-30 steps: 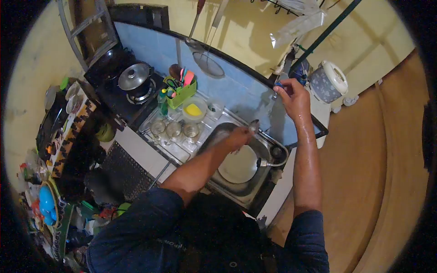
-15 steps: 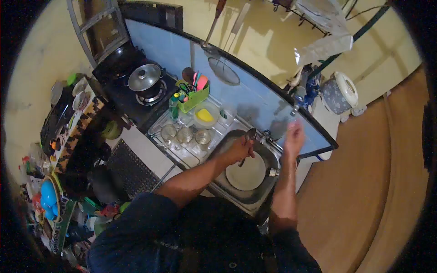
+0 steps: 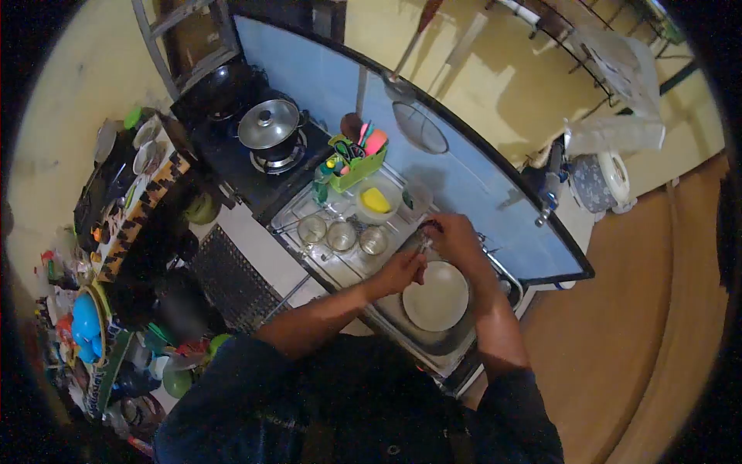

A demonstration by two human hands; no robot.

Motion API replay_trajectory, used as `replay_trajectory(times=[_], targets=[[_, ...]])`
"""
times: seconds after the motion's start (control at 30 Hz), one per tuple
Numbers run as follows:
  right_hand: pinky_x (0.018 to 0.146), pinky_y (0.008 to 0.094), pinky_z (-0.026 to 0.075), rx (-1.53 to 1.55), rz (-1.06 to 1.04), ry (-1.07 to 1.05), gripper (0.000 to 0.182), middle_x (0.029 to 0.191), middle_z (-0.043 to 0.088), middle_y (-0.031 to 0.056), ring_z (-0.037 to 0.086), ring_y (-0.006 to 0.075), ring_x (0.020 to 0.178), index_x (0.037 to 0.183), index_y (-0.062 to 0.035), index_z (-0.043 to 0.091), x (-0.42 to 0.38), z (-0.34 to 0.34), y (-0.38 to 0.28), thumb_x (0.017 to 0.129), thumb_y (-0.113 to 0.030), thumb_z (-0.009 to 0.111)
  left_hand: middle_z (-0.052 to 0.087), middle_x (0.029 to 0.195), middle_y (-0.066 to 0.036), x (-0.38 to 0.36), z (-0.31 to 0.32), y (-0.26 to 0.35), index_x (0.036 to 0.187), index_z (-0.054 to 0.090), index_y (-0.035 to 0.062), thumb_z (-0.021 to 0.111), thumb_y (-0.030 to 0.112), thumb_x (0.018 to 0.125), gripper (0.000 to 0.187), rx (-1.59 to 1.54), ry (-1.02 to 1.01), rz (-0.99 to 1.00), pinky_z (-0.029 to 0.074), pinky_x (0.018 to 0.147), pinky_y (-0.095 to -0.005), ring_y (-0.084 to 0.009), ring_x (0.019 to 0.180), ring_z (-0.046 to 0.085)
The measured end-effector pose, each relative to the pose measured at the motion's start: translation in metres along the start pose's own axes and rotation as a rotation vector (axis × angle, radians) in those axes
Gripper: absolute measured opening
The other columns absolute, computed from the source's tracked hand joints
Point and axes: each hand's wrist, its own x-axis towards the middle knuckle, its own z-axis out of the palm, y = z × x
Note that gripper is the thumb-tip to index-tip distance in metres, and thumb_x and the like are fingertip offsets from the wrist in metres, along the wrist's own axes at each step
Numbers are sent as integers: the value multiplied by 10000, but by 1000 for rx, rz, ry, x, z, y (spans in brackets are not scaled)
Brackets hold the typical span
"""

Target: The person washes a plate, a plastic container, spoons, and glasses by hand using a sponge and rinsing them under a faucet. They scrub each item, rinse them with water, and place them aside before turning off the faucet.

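Above the sink (image 3: 386, 315), my left hand (image 3: 399, 275) is closed round the lower part of a utensil (image 3: 425, 244), which looks like a spoon or ladle. My right hand (image 3: 454, 238) is closed at the utensil's dark upper end, close to my left hand. Just below and right of both hands, a round pale bowl or plate (image 3: 436, 297) lies in the sink. Several glasses (image 3: 341, 236) stand on the drainboard left of the hands. A yellow sponge (image 3: 376, 200) sits in a clear bowl behind them.
A lidded pot (image 3: 268, 125) stands on the black stove at the back left. A green utensil holder (image 3: 359, 172) is beside the drainboard. The faucet (image 3: 546, 209) is at the right on the blue panel. A strainer (image 3: 421, 128) hangs on the wall.
My right hand has come from near the faucet down and left to the utensil in my left hand. The view has shifted, so the surroundings sit further right.
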Motion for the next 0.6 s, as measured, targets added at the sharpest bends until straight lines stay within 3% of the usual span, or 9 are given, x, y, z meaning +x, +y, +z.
replay_trajectory(times=[0.03,0.1,0.13,0.2,0.27,0.33,0.5,0.6], targets=[[664,323,485,-5,-5,-9,149,791,645,145,630,234,721,906,-21,645,9,-6,-11,777,-87,610,560,681,-52,-2,-5,-8,910,546,36,409,373,943,365,-122,-4,53,464,549,-281,-128,569,536],[707,409,477,52,-91,101,136,834,627,142,599,332,789,868,-81,645,34,-19,-33,806,-172,565,569,704,-53,-5,-23,-29,910,546,39,413,373,943,361,-248,-2,112,468,578,-286,-129,591,542],[707,409,477,49,-96,95,136,834,627,142,599,332,789,868,-81,645,49,-24,-40,806,-172,565,587,743,-54,-9,-37,-43,933,553,38,419,375,940,363,-205,-66,61,473,615,-284,-129,644,562],[685,425,470,-165,-177,280,136,843,622,137,593,338,772,862,-87,631,84,-31,-52,818,-166,529,606,783,-55,-24,-55,-64,955,559,36,425,377,938,367,-169,-125,11,478,651,-282,-130,697,582],[656,370,482,-258,-251,392,109,797,629,149,606,317,727,847,-42,643,124,-31,-61,782,-111,588,634,886,-63,-46,-65,-78,1033,565,28,446,357,936,362,-149,-111,-166,483,694,-271,-133,799,603],[653,383,479,-265,-471,601,113,806,624,140,594,327,741,848,-48,630,164,-16,-58,787,-132,587,635,926,-70,-72,-81,-73,1066,560,30,462,341,932,353,-138,-105,-170,480,725,-274,-135,839,601],[689,432,466,-224,-362,478,156,825,607,143,582,338,782,887,-63,622,245,45,-34,797,-176,565,636,975,-82,-111,-122,-94,1112,549,26,494,284,927,323,-258,-64,-158,467,804,-296,-150,902,593],[711,464,457,-249,-226,417,181,845,600,153,575,354,811,905,-76,615,265,71,-26,796,-209,556,635,974,-74,-131,-136,-76,1094,557,21,498,263,927,300,-59,66,-182,458,834,-311,-159,926,588]])
